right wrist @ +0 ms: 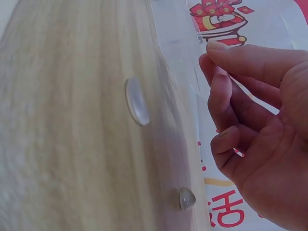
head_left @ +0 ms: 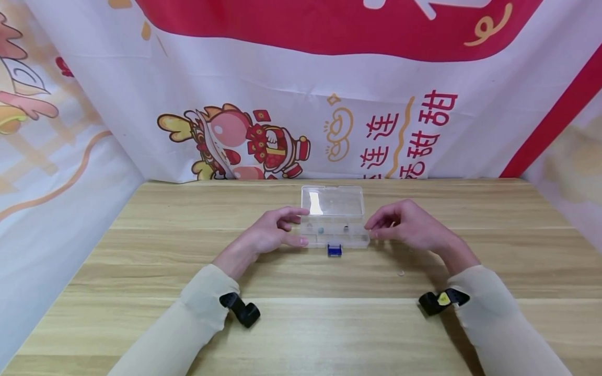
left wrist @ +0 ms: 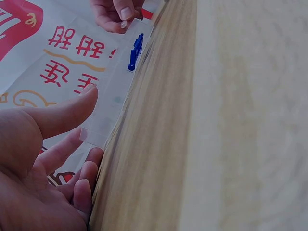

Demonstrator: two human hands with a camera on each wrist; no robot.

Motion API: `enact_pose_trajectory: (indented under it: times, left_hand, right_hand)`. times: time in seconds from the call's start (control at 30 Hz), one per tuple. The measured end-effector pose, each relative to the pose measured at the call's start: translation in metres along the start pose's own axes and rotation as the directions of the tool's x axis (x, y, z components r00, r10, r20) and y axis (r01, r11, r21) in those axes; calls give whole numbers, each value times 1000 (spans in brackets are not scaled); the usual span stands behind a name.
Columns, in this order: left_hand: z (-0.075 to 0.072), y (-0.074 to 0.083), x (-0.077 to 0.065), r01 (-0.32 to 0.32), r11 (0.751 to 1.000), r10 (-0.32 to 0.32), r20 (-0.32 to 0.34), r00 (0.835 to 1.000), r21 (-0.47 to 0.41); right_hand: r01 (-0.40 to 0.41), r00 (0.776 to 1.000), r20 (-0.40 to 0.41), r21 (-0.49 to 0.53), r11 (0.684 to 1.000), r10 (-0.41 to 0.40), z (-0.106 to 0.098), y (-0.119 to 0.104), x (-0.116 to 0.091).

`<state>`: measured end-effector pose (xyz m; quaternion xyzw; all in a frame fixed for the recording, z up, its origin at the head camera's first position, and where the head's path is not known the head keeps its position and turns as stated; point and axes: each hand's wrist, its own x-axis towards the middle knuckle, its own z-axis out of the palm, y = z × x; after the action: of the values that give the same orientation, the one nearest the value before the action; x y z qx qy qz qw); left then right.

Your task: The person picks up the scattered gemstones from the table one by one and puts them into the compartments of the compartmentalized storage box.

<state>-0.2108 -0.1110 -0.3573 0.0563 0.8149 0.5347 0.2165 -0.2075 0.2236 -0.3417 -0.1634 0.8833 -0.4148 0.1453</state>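
A clear plastic compartment box [head_left: 324,241] stands with its lid [head_left: 336,201] raised at the back and a blue latch [head_left: 334,250] at the front. Several small stones sit in it, among them a greenish one [head_left: 321,230] and a dark one [head_left: 346,228]. My left hand [head_left: 275,230] is at the box's left end, thumb by the front corner, index finger near the lid, fingers fairly straight. At the right end, my right hand [head_left: 406,224] has thumb and index tips together. A small pale piece [left wrist: 123,24] shows between those tips in the left wrist view.
A flat whitish disc [right wrist: 137,102] lies on the wooden table [head_left: 301,334] in front of the right hand. Close by sits a small domed grey stone [right wrist: 186,198]. A printed cloth [head_left: 263,73] hangs behind the table and along its sides.
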Motion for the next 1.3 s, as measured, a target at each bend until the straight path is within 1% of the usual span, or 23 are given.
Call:
enact_pose_trajectory:
  times: [0.2,0.43,0.7,0.93,1.13,1.3]
  left_hand:
    - [0,0,0,-1,1000,1,1,1000,2]
    - [0,0,0,1,1000,-1,2,1000,5]
    - [-1,1,1,-3,1000,3,3,1000,8]
    - [-1,2,0,-4,1000,4,3,1000,7]
    - [-1,2,0,3,1000,-3,0,1000,8]
    - [0,1,0,9,1000,-9,-1,1000,-2]
  right_hand:
    - [-17,1000,16,0,1000,17,1,-1,1]
    - [-1,1000,25,-3,1000,2,4,-2,1]
    - [-1,1000,27,4,1000,1,4,-3,0]
    - [-21,999,31,11,1000,21,3,-2,1]
    - [3,999,39,22,1000,-4,3,-2,1]
    - [-3,999,44,24,1000,2,4,-1,1]
